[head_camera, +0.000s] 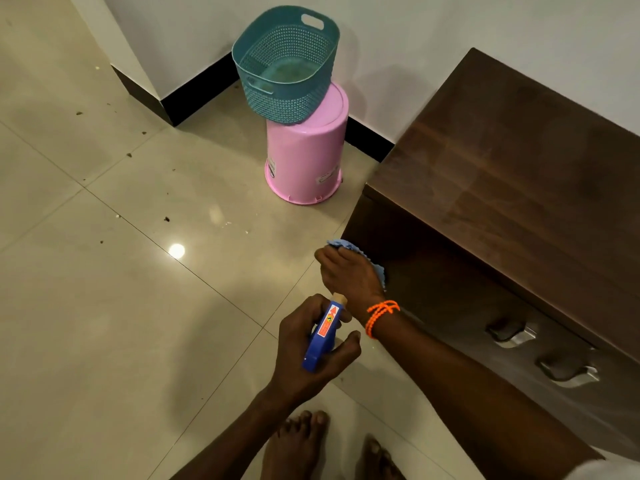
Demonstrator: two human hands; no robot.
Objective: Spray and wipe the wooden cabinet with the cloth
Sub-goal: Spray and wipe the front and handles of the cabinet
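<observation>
Both arms are bare, with no sleeves. The right wrist wears an orange beaded string bracelet [381, 315], tied in a knot. The feet [298, 445] are bare too.

We are seeing a dark wood-grain cabinet [502, 188], glossy floor tiles [104, 306], shiny metal handles [512, 336], and a perforated plastic basket [287, 64].

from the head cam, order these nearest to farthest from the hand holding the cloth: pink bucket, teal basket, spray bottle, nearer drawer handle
Measured from the right hand, which presses the blue cloth to the cabinet's side:
1. Spray bottle, just below it, gripped in the left hand.
2. Pink bucket, upside down on the floor, ahead.
3. Nearer drawer handle, on the cabinet front, to the right.
4. Teal basket, atop the bucket.
</observation>
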